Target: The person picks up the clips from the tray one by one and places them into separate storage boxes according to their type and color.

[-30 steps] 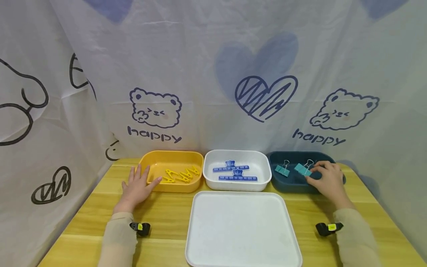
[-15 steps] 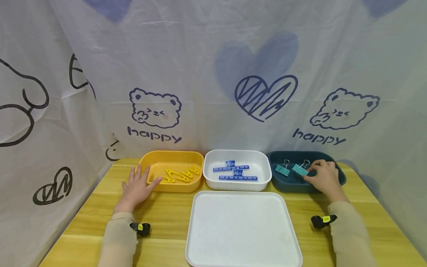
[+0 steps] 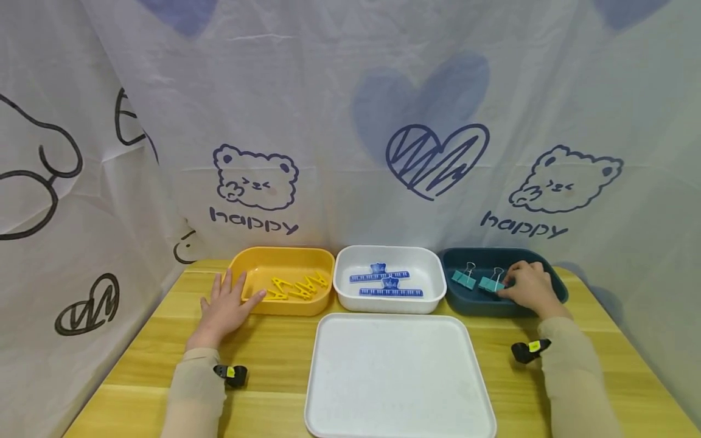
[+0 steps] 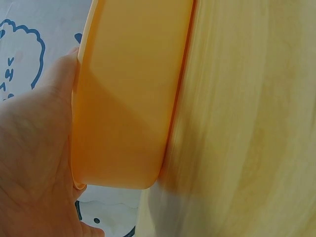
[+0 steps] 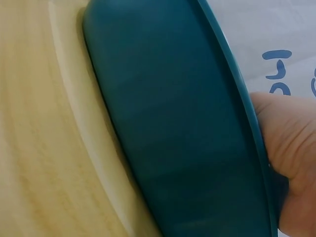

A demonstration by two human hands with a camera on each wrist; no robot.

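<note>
My left hand [image 3: 223, 310] rests with its fingers spread on the left end of a yellow tray [image 3: 282, 308], thumb along the front rim. Inside that tray lie several yellow clothespin-like clips [image 3: 302, 291]. My right hand [image 3: 531, 288] reaches over the dark teal tray [image 3: 528, 309], thumb and fingers pinching the right end of a turquoise binder clip [image 3: 490, 285]. A second turquoise binder clip [image 3: 463, 279] lies to its left. In the right wrist view the teal tray's wall [image 5: 168, 118] hides the fingertips and the clip.
Between the two coloured trays stands a white tray [image 3: 345, 302] with two blue ruler-shaped clips [image 3: 390, 292]. A flat white tray [image 3: 400, 377] lies in front on the wooden table [image 3: 263, 389]. A printed cloth [image 3: 350, 201] hangs right behind the trays.
My right hand has shifted a little left, and the binder clip at its fingertips has moved left and down, turning from a slant to nearly level. The left hand has stayed put.
</note>
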